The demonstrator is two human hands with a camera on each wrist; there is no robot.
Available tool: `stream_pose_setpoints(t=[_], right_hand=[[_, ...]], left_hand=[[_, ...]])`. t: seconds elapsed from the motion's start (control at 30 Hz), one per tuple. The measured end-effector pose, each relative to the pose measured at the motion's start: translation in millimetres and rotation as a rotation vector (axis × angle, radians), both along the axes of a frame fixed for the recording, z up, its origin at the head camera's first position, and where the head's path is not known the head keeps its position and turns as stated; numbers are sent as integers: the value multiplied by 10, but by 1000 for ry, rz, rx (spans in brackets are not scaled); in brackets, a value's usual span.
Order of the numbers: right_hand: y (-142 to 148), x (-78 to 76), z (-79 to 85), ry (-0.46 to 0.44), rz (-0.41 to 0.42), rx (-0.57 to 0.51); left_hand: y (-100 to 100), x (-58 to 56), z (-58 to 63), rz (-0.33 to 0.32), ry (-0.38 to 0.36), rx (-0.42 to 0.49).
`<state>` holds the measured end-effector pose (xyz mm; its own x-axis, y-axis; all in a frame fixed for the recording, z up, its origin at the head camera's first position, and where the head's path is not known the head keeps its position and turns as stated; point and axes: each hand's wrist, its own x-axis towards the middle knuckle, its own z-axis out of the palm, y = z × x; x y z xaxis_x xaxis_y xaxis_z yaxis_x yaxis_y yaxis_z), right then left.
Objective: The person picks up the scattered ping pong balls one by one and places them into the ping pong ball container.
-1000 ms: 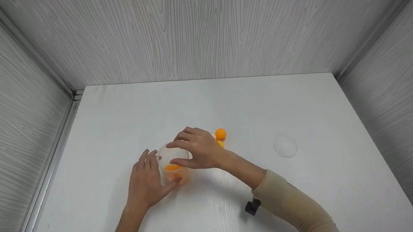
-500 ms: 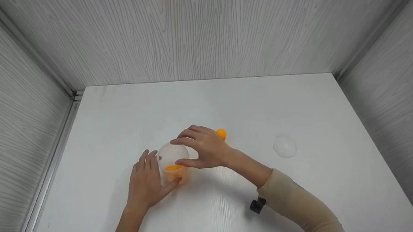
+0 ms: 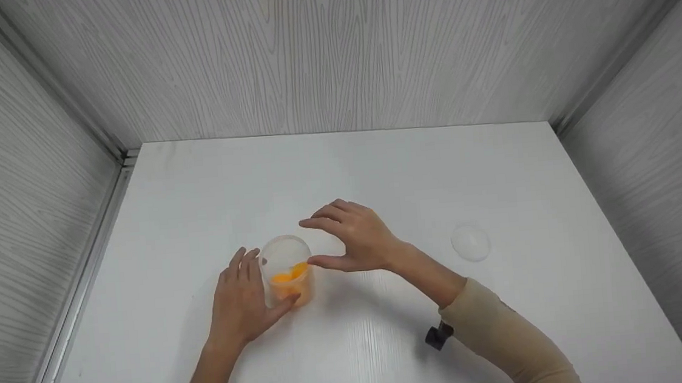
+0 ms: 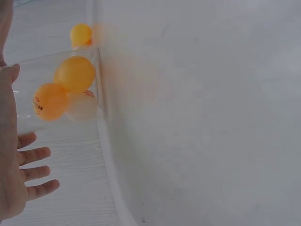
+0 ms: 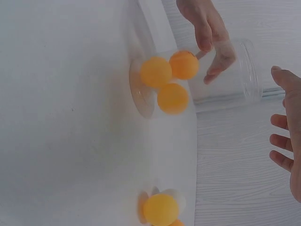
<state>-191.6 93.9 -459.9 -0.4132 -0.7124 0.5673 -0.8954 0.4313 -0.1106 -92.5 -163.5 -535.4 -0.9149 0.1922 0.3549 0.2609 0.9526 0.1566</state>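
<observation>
On the bench (image 3: 376, 170), left of centre, the clear tub (image 3: 285, 255) is standing upright, mouth facing up, long axis vertical, orange and white balls (image 4: 75, 74) lying inside. Left hand (image 3: 242, 303) is bracing its side, fingers straight, not clenching; right hand (image 3: 361, 237) is hovering just beside it, relaxed, holding nothing. Tub's looking light, thin-walled, probably slick and tippy; I'm favouring a gentle wraparound hold at mid-height, not squeezing hard.
</observation>
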Motion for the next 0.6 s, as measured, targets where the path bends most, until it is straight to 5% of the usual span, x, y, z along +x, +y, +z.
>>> stream_pose_setpoints(t=[0.6], right_hand=[[430,-148,-40,-51,-86,-33]], left_hand=[[14,3,2,19,-23,6]])
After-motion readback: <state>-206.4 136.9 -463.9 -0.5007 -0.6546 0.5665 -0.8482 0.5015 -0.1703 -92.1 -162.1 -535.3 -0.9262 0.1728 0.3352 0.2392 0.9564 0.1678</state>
